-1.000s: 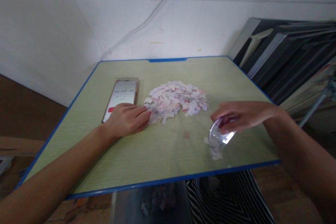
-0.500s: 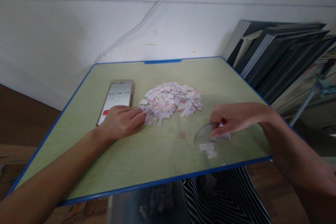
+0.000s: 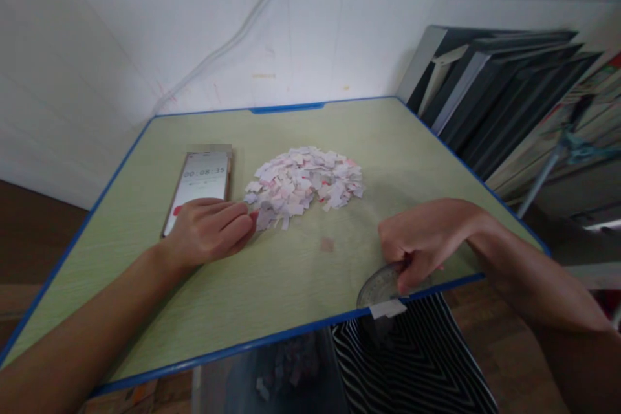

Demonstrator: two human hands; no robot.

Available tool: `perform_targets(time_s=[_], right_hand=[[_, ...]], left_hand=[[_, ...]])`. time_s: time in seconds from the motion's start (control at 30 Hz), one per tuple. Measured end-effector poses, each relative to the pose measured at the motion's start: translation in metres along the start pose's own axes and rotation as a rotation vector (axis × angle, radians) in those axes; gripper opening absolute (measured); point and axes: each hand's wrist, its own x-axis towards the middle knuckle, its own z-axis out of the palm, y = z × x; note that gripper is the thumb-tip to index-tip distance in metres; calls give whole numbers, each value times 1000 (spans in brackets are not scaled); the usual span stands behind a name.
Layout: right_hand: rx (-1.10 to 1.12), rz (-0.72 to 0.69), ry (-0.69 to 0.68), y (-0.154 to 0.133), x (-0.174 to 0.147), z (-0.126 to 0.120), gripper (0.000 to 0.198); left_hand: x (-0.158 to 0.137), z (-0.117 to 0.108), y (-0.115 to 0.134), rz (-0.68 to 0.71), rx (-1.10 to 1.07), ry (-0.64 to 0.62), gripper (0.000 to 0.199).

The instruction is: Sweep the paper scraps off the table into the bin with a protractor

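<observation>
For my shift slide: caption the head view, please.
Right hand holding a clear protractor at the table's blue edge, left hand beside a heap of paper scraps.

Protractor: clear plastic, thin, smooth. Scraps, heaped: paper, matt, with cut or torn edges; slips beside the protractor, likewise matt paper. Bench: smooth top, low sheen, fine wood-look streaking; edging in smooth plastic, by its look. Phone: smooth, glass-like screen. Wall: smooth, pale, lightly marked; cable apparently plastic-sheathed. Folders: dark, mainly matt; exact material uncertain. Striped fabric: matt cloth. Floor: wood or wood-look boards.
</observation>
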Motion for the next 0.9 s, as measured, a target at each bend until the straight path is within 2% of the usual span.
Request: perform_targets(time_s=[0.1,0.23,0.3,0.4,0.57,0.9], right_hand=[[7,-49,-24,4,2,-1,43],[58,-129,-148,5,6,-1,42],[73,-154,-157,4,5,-1,41],[100,-109,-73,6,-2,-3,41],[157,95,89,13,-9,-6,41],[94,-47,-132,1,4,-4,39]], left_hand=[[0,1,0,-2,7,-1,30],[-1,2,0,-11,13,-12,29],[-1,1,0,-16,20,-15,29],[0,0,0,-11,23,-40,29],[0,0,0,-9,27,-45,28],[0,-1,0,-14,45,-51,27]])
